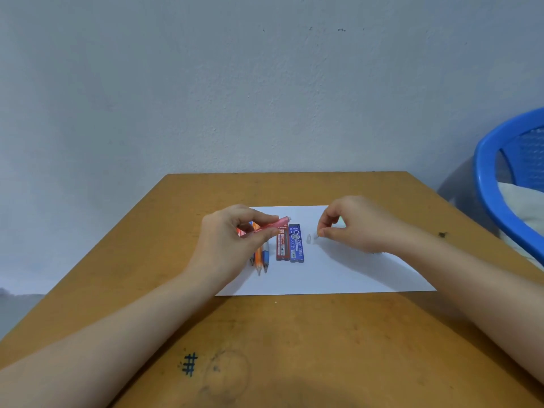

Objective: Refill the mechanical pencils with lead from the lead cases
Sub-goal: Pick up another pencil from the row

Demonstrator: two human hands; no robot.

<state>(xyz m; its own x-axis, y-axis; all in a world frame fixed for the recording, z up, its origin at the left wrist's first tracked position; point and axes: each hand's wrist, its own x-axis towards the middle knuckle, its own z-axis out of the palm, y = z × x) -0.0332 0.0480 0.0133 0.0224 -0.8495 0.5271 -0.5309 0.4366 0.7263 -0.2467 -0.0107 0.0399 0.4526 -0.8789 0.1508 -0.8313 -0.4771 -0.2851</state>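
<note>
Two lead cases [296, 244]; one pink pencil [276, 223]

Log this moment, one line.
left hand: grips pink mechanical pencil | right hand: pinches tiny pale piece | red lead case, blue lead case: on white paper

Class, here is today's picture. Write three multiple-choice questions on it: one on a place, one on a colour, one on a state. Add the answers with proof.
1. Where do the red lead case and blue lead case lie? A on the paper; B on a chair; C on bare wood.
2. What colour is the pencil in the left hand? A green; B pink; C black.
3. What is the right hand doing? A lying flat; B gripping a lead case; C pinching a small pale piece.
Answers: A, both rest side by side on the white sheet; B, its barrel shows pink between the fingers; C, thumb and forefinger meet on the piece.
</note>
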